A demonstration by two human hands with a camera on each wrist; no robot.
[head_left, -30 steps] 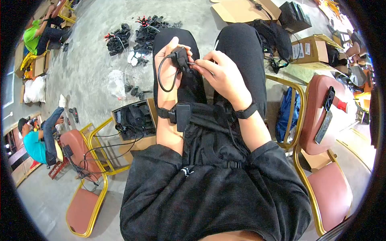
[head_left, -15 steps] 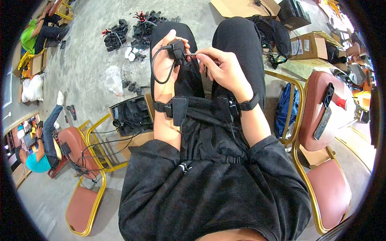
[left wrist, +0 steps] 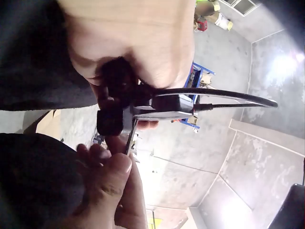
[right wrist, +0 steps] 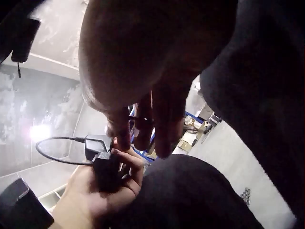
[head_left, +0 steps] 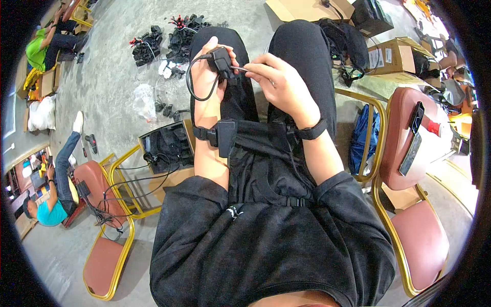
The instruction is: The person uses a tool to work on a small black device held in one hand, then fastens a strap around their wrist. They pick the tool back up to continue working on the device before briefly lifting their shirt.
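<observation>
My left hand [head_left: 203, 81] grips a small black box-shaped device [head_left: 221, 62] above the left thigh, palm turned up. A black cable [head_left: 188, 82] runs from the device and loops back to it. My right hand [head_left: 287, 88] pinches a thin metal rod [head_left: 239, 68], like a hex key, between thumb and fingertips. In the left wrist view the rod [left wrist: 130, 141] reaches from the right fingertips up to the device [left wrist: 167, 106]. The right wrist view shows the device [right wrist: 106, 168] resting in the left palm; its far side is hidden.
Piles of black devices [head_left: 147, 46] lie on the concrete floor ahead. An open box [head_left: 171, 148] of black gear stands at left beside a chair [head_left: 98, 187]. At right are another chair [head_left: 396, 153] and a cardboard box [head_left: 393, 57]. Two people sit far left.
Both hands have moved slightly forward and left in the head view, and the device has turned in the left hand. The right hand still pinches the rod at the device's side.
</observation>
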